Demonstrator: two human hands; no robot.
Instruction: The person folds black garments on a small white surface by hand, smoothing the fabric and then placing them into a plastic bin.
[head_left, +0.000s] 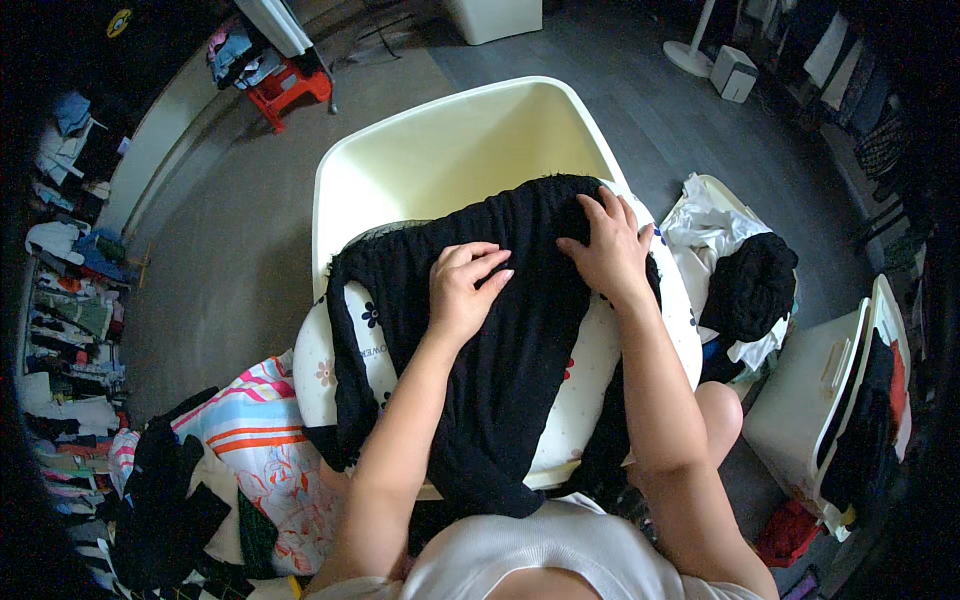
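A black knitted garment (517, 322) lies spread over a white, flower-printed board (682, 330), its sleeves hanging toward my lap. The board rests across the near part of a deep cream plastic bin (457, 172). On the middle of the garment is my left hand (469, 289), thumb and fingers loosely bent with a gap between them. My right hand (615, 244) touches the garment's upper right part with its fingers spread. No cloth is visibly pinched in either hand.
At right, a rolled black garment (754, 285) tops white clothes beside a white box (810, 397) with dark clothing. Striped and floral fabric (255, 427) and dark clothes (165, 495) are heaped at left. Folded clothes line the far left. A red stool (289, 90) holds clothes.
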